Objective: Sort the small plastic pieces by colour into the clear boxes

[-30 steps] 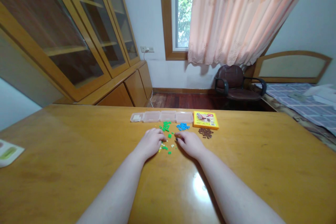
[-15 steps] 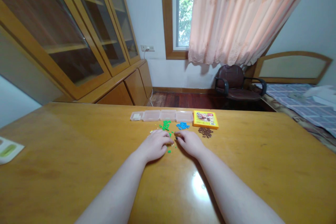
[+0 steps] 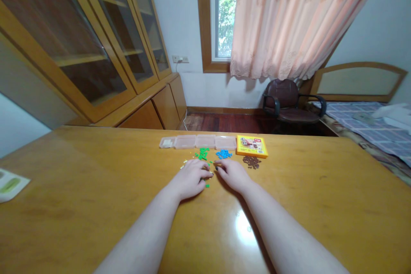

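My left hand [image 3: 192, 176] lies palm down on the table over small green and pale yellow pieces, its thumb and fingers apart and pointing right. Part of those pieces is hidden beneath it. Facing it, my right hand [image 3: 233, 173] rests with thumb and index finger slightly apart; I see nothing between them. A pile of small green pieces [image 3: 203, 153] lies just beyond my left hand, with a loose green piece [image 3: 207, 186] nearer me. Past my right hand is a heap of small blue pieces [image 3: 224, 154], and to its right a heap of brown pieces [image 3: 251, 162].
Several clear plastic trays [image 3: 205, 140] stand in a row near the table's far edge. At their right lies a yellow box [image 3: 252, 145]. A white and green object [image 3: 13, 185] sits at the left edge. A chair [image 3: 285, 100] stands beyond the table [image 3: 96, 205].
The fingers of my left hand have shifted slightly over the small pieces, its thumb a little further right. My right hand stays almost where it was.
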A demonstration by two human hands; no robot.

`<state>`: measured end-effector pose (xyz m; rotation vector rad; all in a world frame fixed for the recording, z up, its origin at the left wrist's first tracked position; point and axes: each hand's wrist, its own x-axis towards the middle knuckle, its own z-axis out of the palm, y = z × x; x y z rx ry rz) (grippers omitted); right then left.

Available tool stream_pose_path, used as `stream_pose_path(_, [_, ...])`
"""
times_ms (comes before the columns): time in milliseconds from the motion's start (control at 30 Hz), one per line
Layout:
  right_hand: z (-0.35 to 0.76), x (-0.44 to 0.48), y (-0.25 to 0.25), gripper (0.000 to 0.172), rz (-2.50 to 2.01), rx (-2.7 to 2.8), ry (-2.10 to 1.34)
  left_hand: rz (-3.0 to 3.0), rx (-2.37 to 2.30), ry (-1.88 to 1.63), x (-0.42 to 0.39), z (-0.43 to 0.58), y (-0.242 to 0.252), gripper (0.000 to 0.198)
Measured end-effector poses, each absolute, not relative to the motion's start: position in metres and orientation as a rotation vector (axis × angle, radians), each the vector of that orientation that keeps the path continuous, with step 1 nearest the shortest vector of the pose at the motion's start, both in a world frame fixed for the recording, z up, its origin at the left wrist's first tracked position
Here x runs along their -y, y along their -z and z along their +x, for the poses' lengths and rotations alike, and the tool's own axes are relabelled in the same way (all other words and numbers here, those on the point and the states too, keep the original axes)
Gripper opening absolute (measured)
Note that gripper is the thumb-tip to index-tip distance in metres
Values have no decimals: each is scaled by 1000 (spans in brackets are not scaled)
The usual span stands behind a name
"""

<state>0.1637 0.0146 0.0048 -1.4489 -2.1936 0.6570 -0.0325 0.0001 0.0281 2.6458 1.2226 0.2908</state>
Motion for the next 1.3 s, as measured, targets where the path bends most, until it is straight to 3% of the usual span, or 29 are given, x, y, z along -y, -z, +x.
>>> stream_pose_path(567, [164, -16, -7, 32, -1492, 2185, -683, 2501, -1754, -205, -8, -35, -4, 48])
stream_pose_path(933, [164, -15, -7, 31, -1461, 2184, -688, 2598, -1646, -429, -11, -34, -3, 38])
stream_pose_path(1300, [165, -15, -5, 32, -1454, 2170, -685, 2574, -1622, -391, -11, -34, -9, 39])
